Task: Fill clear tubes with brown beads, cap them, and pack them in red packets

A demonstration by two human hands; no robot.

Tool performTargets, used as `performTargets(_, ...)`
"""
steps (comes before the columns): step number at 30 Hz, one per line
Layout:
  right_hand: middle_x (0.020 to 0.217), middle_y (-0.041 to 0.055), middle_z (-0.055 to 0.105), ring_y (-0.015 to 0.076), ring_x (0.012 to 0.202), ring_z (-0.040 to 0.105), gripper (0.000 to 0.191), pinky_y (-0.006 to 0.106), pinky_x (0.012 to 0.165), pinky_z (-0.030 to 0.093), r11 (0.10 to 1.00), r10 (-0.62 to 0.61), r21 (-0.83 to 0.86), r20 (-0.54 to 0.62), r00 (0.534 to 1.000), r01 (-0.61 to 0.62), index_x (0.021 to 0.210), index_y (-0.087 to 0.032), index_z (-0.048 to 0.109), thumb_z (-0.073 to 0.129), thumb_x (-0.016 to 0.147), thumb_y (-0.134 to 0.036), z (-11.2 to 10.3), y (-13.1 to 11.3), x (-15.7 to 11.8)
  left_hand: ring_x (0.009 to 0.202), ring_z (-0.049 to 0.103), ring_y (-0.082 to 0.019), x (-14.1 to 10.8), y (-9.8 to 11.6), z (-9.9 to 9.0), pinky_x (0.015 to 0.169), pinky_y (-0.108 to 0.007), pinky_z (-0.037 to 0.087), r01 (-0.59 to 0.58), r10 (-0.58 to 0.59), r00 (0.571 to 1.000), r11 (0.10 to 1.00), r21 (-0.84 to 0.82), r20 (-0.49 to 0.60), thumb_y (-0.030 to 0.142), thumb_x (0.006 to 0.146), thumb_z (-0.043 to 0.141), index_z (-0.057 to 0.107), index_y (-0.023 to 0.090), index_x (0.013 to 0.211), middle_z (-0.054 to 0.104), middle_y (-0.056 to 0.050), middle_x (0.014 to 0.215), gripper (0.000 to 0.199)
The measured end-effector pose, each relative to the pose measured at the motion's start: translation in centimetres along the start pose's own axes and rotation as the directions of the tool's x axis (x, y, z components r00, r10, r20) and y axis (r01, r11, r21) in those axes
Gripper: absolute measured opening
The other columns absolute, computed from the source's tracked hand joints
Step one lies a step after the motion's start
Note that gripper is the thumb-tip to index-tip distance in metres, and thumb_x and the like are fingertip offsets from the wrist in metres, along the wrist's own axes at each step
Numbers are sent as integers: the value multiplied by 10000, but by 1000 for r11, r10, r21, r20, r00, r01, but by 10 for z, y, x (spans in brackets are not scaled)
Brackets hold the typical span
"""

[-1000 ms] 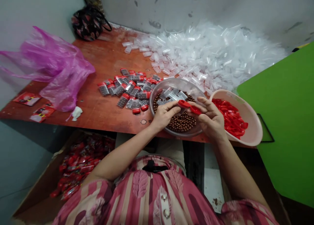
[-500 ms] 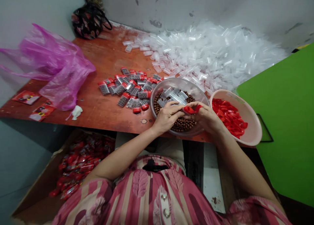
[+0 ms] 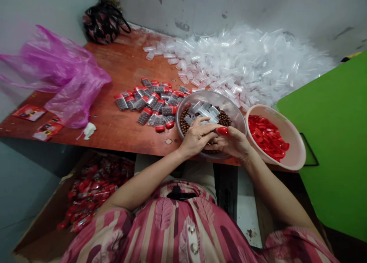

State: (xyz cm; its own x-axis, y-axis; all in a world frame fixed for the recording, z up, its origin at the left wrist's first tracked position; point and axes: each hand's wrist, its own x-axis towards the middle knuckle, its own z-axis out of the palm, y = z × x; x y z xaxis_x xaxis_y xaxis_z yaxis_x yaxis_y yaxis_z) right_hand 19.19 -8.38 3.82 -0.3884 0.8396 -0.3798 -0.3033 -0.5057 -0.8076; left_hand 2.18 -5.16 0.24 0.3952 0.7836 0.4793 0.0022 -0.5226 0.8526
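Note:
Over a steel bowl (image 3: 239,121) of brown beads and clear cases (image 3: 204,111), my two hands meet. My left hand (image 3: 196,137) has its fingers closed round a small case, mostly hidden by the fingers. My right hand (image 3: 236,142) presses a red cap (image 3: 222,131) at the case's end with its thumb. To the right stands a pink basket (image 3: 296,152) of red caps (image 3: 268,137). Left of the bowl lies a pile of filled cases with red caps (image 3: 155,102).
A large heap of clear cases (image 3: 243,60) lies along the wall. A purple plastic bag (image 3: 71,79), red packets (image 3: 29,112) and a dark floral bag (image 3: 104,24) are on the left. A green board (image 3: 332,140) stands at right; a carton (image 3: 37,226) of red packs is below.
My right hand has moved slightly down and left, toward my left hand. Two red pieces showed at its fingers before; now one red cap shows at the case between my hands.

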Motion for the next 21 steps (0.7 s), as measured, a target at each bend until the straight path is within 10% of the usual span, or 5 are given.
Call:
performTargets(8,682,8,698,185,662,659,235,433,790,596,990,-116,48,-233,966,130,747,-189,686,706,609,-378,11,11,12,1146,573,-224,0,2,0,1034,-435,416,-8,8,1000,1000,17,-7,155,865,574,737,252,1021,730,-39,1021,245)
performTargets(15,871,53,709,222,849,665,511,374,675,599,969,-111,-234,-118,987,81,921,-232,659,558,724,-693,5,-14,17,1156,587,-213,6,-2,0,1018,-369,449,75,-86,985,994,-83,-146,195,850,597,714,186,1074,697,-84,1125,253)
performTargets(18,1034,58,682,222,945,641,507,364,726,577,769,-328,-612,-131,936,184,1079,-251,624,550,777,-651,-18,-28,17,1094,625,-201,20,-9,-21,1005,-371,463,86,-125,951,985,-146,-284,210,842,607,697,200,1102,704,-59,1132,276)
performTargets(21,1008,74,683,238,939,636,343,373,803,530,254,-458,-960,-8,889,122,1051,-207,646,639,795,-436,-41,-31,18,1037,647,-197,38,-31,-60,973,-368,486,93,-131,900,989,-111,-415,221,842,609,690,200,1111,714,-49,1106,282)
